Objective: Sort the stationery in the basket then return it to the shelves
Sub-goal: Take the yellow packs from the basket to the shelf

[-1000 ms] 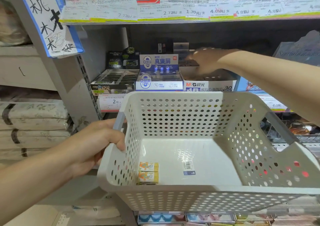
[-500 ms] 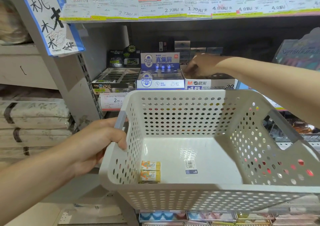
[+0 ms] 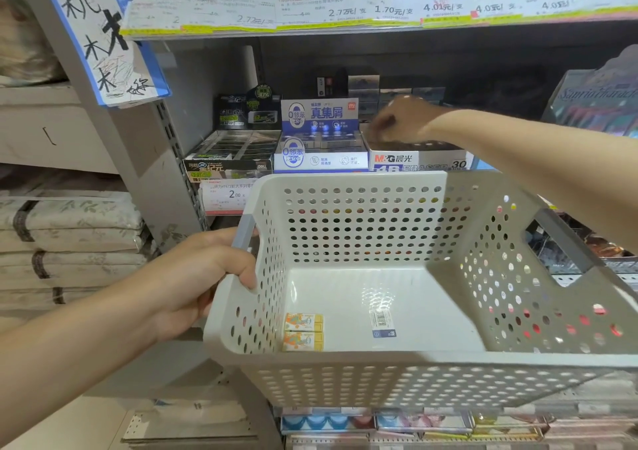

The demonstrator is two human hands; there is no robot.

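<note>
While left hand (image 3: 193, 277) grips basket (image 3: 397, 377): right hand (image 3: 404, 120) above eraser box (image 3: 419, 161), grasp unclear.

Folded floral fabric bundles (image 3: 69, 228) stacked left beneath a handwritten sign (image 3: 100, 35).

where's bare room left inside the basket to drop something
Most of the basket floor is bare: the patch from the barcode sticker to the right wall, and behind it. Only the front-left corner is taken, by two orange erasers.
</note>
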